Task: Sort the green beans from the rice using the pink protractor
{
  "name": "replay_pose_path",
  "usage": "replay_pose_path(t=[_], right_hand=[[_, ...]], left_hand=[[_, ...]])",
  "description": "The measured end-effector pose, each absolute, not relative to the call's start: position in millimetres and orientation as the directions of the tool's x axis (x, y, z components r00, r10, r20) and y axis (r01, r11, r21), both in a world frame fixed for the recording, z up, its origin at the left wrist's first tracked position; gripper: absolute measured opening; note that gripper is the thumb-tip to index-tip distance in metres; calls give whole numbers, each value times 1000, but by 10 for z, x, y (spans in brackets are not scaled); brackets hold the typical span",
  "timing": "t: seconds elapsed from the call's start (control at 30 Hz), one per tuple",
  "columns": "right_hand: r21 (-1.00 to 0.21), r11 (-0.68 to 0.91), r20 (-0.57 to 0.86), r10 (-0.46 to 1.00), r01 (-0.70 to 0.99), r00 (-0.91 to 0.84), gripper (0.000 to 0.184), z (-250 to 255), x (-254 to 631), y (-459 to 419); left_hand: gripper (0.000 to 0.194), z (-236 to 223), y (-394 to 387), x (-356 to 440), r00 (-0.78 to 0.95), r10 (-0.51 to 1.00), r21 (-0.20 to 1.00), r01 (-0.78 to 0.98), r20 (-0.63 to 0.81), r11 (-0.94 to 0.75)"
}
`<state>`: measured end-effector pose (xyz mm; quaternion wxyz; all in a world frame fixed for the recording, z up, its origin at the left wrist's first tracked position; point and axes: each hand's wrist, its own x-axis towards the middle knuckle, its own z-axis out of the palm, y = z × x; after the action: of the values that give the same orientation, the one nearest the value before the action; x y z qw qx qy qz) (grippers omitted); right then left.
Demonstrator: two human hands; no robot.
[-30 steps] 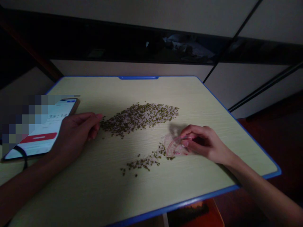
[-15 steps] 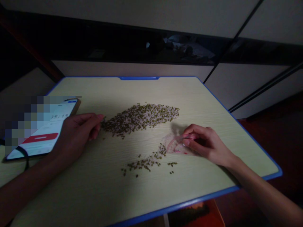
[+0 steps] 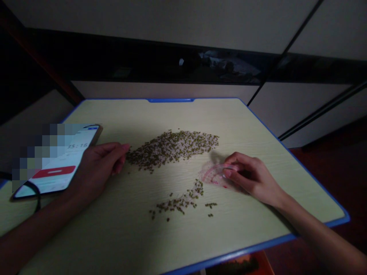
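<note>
A long heap of small green beans mixed with pale grains lies across the middle of the table. At its left end is my left hand, thumb and fingers pressed together; whatever they may hold is hidden. My right hand pinches a clear protractor with pink markings between thumb and fingers. The protractor's left edge is beside a smaller, thin trail of beans and grains, nearer to me than the heap. A few stray beans sit just below the protractor.
The pale table has a blue rim. To the left lies a phone showing a timer, partly blurred out, with a black cord by my left forearm. Cabinet fronts stand behind the table, and an orange object shows below its front edge.
The view has tilted, so everything sits slightly lower in it. The protractor has turned slightly in my right hand. My left hand stays at the heap's left end.
</note>
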<state>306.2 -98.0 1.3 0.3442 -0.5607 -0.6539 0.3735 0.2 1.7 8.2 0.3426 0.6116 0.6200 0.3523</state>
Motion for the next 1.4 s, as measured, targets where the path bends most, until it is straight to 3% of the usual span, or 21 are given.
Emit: replay_pose_path(t=[1.4], right_hand=[[-845,156,96,985,512,-142,12,9,3006,-924]], left_hand=[[30,47,35,-11,-15,1000,894,447,3,4]])
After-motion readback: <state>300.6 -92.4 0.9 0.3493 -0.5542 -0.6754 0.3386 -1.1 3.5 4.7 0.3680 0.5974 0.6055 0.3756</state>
